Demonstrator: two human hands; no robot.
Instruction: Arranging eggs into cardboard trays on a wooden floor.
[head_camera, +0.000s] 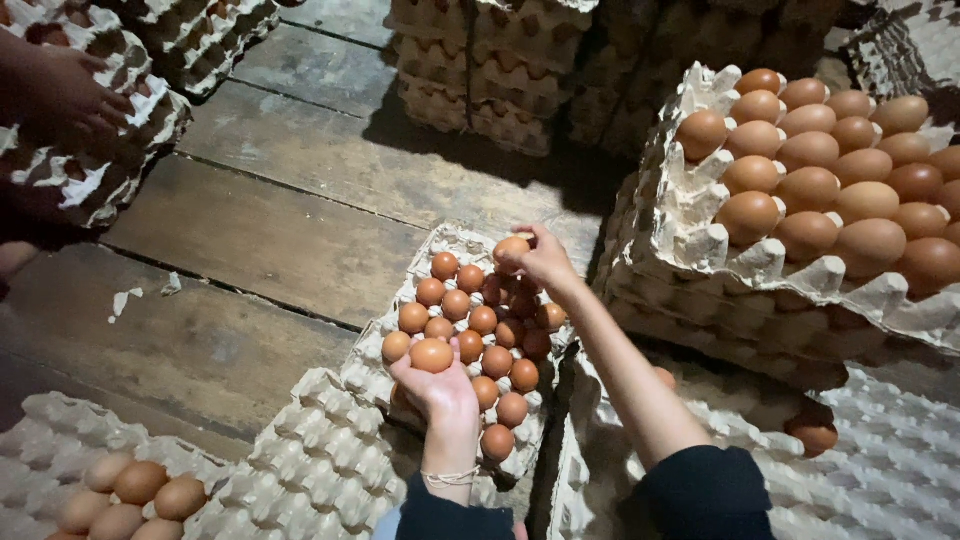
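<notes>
Brown eggs are being set into a grey pulp tray (452, 238) lying on the plank floor (270, 240). One egg (432, 355) is being held in the left hand (440, 392) at the tray's near edge, fingers closed around it. Another egg (511, 251) is being gripped by the right hand (545, 258) over the far corner. Most cells are being shown as filled; a few along the left and far edges are judged still open. A full stacked tray (700, 250) is sitting to the right. A partly filled tray (60, 440) is lying at lower left. Another person's hand (70, 95) is resting on trays at upper left.
</notes>
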